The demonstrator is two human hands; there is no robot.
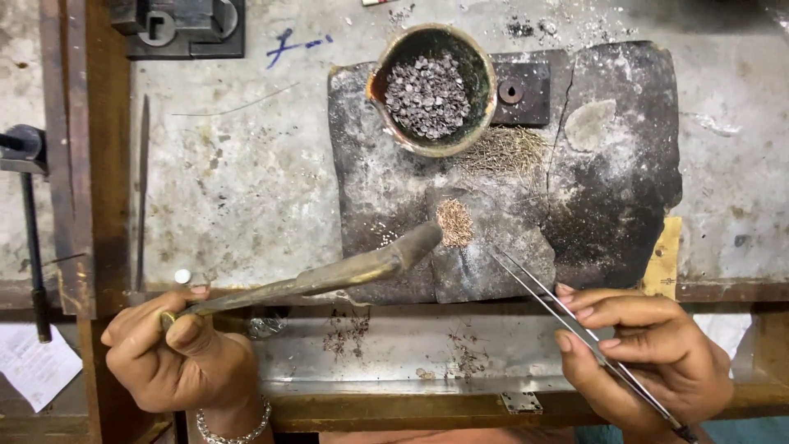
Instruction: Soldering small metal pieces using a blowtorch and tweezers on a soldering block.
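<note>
Both hands are bare, with no gloves or sleeves showing. The left hand [177, 358], at the lower left of the frame, wears a silver beaded bracelet [234, 432] at the wrist. The right hand [645, 353], lower right, wears nothing.

The torch nozzle [329, 275] is dull, tarnished brass; the tweezers [567, 316] are thin bright steel. A charred, cracked, matt block [608, 189] lies on the rough grey tabletop [238, 181] (pitted, stained). The bowl [485, 82] looks like scorched ceramic, holding small grey metal discs [427, 94].
</note>
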